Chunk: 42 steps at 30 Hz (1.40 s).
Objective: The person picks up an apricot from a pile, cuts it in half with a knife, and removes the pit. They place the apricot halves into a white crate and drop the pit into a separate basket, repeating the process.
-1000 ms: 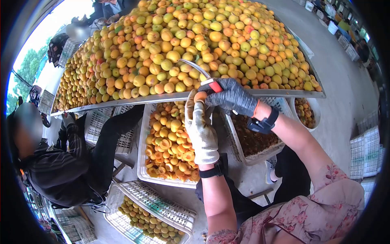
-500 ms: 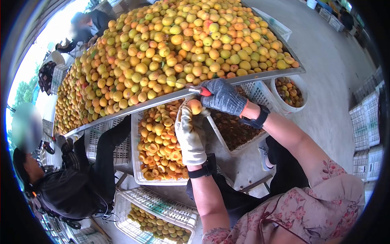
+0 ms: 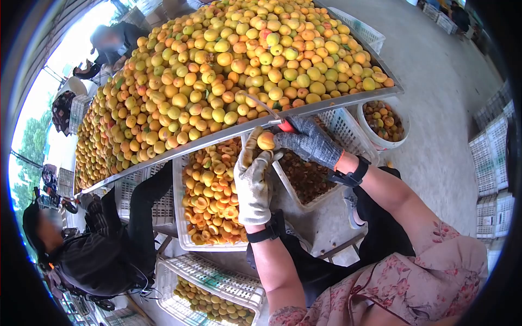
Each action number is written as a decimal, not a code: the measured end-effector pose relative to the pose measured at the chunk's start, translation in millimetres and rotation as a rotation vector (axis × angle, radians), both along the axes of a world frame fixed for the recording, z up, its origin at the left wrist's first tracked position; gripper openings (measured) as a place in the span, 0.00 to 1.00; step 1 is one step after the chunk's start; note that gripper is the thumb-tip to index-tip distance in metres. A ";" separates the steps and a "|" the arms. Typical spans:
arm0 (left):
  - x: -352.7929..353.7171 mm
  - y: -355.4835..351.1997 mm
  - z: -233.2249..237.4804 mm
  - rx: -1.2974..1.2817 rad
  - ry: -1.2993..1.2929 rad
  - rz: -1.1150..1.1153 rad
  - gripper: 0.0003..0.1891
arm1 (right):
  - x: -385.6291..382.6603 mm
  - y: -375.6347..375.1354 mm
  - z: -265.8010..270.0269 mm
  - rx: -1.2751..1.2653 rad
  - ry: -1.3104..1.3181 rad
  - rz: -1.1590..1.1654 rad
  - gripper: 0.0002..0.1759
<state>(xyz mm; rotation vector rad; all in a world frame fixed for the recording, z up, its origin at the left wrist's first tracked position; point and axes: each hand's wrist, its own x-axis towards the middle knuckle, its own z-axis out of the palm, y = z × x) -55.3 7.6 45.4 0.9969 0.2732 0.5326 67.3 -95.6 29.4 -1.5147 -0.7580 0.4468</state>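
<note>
My left hand [image 3: 253, 187], in a white knit glove stained at the fingers, is closed loosely about a whole-looking orange apricot [image 3: 266, 140]. My right hand [image 3: 311, 143], gloved in grey, grips a red-handled knife [image 3: 285, 126] whose thin blade points up and left over the table's metal edge. Fingertips of the right hand also touch the apricot's right side. Under my left hand stands a white crate [image 3: 182, 217] of halved apricots [image 3: 209, 198]. Below my right hand is another crate [image 3: 304, 205] holding dark brown pieces, probably pits.
A metal-edged table [image 3: 217, 135] is heaped with apricots [image 3: 217, 70]. To the right stands a white bucket [image 3: 383, 142] of fruit. A crate [image 3: 212, 267] with yellow-green fruit lies near my lap. One co-worker [image 3: 92, 261] sits at left, another [image 3: 117, 43] farther back.
My right hand has shifted slightly right and down, and its fingers now touch the apricot. The knife blade has swung upward, away from the fruit. My left hand stays nearly in place.
</note>
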 end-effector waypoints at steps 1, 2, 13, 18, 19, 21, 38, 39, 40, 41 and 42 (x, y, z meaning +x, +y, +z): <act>1.5 2.5 -2.8 0.001 -0.002 0.012 0.26 | 1.2 1.5 -3.9 0.052 -0.093 -0.018 0.16; 2.5 5.3 -5.0 -0.013 0.005 0.043 0.25 | -0.5 1.5 -6.8 0.128 -0.143 -0.007 0.14; -3.4 19.7 2.1 -0.116 -0.076 0.166 0.22 | -16.9 -20.2 9.7 -0.071 0.088 0.183 0.15; 1.1 18.2 -2.9 -0.106 -0.039 0.171 0.21 | -16.2 -15.8 5.3 -0.030 0.187 0.205 0.14; 2.1 17.7 -4.3 -0.105 -0.040 0.169 0.21 | -15.9 -14.9 2.0 0.019 0.265 0.230 0.14; 4.8 14.4 -5.6 -0.049 -0.020 0.196 0.20 | -18.6 -12.4 1.6 0.002 0.410 0.227 0.14; 38.7 2.6 -45.7 -0.312 -0.153 0.158 0.16 | -11.3 -1.0 -10.6 -0.091 -0.299 0.030 0.14; 38.7 0.1 -40.3 -0.277 -0.115 0.203 0.16 | -7.9 -0.8 -11.3 -0.152 -0.143 0.050 0.14; 39.0 -3.7 -32.7 -0.253 -0.111 0.244 0.16 | -8.3 -0.4 -3.5 -0.216 0.020 0.059 0.14; 40.3 -5.0 -28.8 -0.227 -0.108 0.281 0.16 | -9.1 -0.5 2.8 -0.280 0.180 0.063 0.15; 43.0 0.0 -40.6 -0.137 -0.044 0.329 0.14 | -7.8 0.2 -8.6 -0.202 -0.014 0.050 0.15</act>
